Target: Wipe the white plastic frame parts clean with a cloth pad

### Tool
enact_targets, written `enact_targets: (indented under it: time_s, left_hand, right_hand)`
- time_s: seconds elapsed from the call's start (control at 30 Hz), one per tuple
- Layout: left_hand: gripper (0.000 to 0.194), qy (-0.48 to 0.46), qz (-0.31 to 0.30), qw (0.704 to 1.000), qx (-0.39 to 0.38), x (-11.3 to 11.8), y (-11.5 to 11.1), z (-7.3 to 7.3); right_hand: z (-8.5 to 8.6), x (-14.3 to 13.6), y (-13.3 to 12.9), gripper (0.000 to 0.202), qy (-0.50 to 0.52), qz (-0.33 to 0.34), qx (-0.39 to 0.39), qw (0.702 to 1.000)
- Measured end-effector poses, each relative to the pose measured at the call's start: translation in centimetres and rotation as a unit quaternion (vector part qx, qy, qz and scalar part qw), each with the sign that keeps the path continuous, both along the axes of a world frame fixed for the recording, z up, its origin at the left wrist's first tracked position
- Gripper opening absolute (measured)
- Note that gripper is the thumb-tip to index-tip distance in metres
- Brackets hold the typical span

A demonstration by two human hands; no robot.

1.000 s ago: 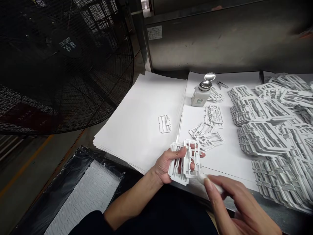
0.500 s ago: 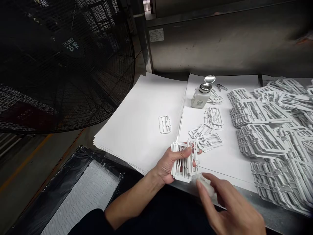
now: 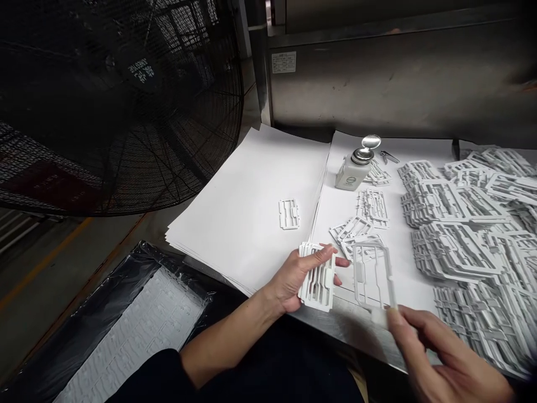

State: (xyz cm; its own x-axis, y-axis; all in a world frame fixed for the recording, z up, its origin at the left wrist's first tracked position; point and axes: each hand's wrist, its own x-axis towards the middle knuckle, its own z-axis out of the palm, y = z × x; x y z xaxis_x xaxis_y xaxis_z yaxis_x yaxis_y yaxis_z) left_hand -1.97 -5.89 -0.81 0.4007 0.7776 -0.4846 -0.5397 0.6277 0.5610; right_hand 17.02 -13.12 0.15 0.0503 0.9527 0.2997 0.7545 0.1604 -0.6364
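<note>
My left hand (image 3: pixel 293 280) is closed round a small stack of white plastic frames (image 3: pixel 318 280), thumb on top, above the table's front edge. To its right my right hand (image 3: pixel 436 341) pinches a single white frame (image 3: pixel 392 277) by its lower corner, with a small whitish piece (image 3: pixel 378 317) at the fingertips that I cannot make out clearly. The single frame is held up, slightly blurred, apart from the stack. One more frame (image 3: pixel 289 214) lies flat on the white paper (image 3: pixel 260 179) beyond my left hand.
Large piles of white frames (image 3: pixel 457 246) cover the right side. Behind stand a pump bottle (image 3: pixel 354 170) with its lid raised and a clipper (image 3: pixel 390 157). A big fan (image 3: pixel 138 101) is at left, above a black-lined container (image 3: pixel 134 336) of white parts.
My right hand has moved right, and a single frame now shows in it, apart from the stack. My left hand still holds its stack. The view has shifted slightly.
</note>
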Motion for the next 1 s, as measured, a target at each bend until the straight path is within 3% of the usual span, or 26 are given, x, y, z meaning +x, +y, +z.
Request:
enact_targets:
  time_s: [0.17, 0.3, 0.37, 0.47, 0.57, 0.67, 0.77, 0.87, 0.93, 1.0]
  left_hand:
    - [0.032, -0.019, -0.048, 0.999, 0.012, -0.9, 0.4, 0.0]
    - [0.031, -0.05, -0.078, 0.996, -0.009, -1.1, 0.5, -0.3]
    - [0.031, -0.059, -0.093, 0.994, -0.027, -1.1, 0.8, -0.5]
    - [0.036, -0.058, -0.146, 0.987, -0.046, -1.3, 1.3, -0.8]
    - [0.047, -0.049, -0.255, 0.964, -0.053, -1.6, 1.4, -0.7]
    - [0.052, -0.031, -0.388, 0.921, -0.02, -1.9, 0.5, -0.5]
    - [0.038, -0.077, -0.49, 0.868, 0.0, -2.1, -1.1, -0.8]
    - [0.019, -0.172, -0.542, 0.823, -0.016, -2.5, -2.8, -2.0]
    - [0.018, -0.197, -0.513, 0.835, -0.025, -2.9, -3.7, -2.8]
    - [0.021, -0.198, -0.452, 0.87, -0.018, -3.5, -4.4, -3.4]
  right_hand:
    - [-1.8, 3.7, 0.2, 0.033, 0.186, -0.033, -0.194, 0.963]
    - [-3.6, 4.5, 0.4, 0.032, 0.282, -0.016, -0.249, 0.926]
    - [-3.7, 4.3, 0.3, 0.028, 0.301, 0.011, -0.264, 0.916]
    - [-1.9, 3.8, 0.5, 0.028, 0.312, 0.067, -0.302, 0.898]
    - [0.9, 2.8, 1.3, 0.037, 0.269, 0.183, -0.398, 0.858]
    - [3.1, 1.3, 3.0, 0.035, 0.153, 0.326, -0.473, 0.804]
    - [3.9, -0.3, 4.7, 0.031, 0.038, 0.392, -0.5, 0.771]
    - [3.6, -1.1, 5.6, 0.034, 0.016, 0.388, -0.497, 0.776]
    - [3.2, -0.6, 5.7, 0.033, 0.045, 0.348, -0.483, 0.802]
    - [2.4, 0.5, 5.1, 0.034, 0.074, 0.281, -0.48, 0.828]
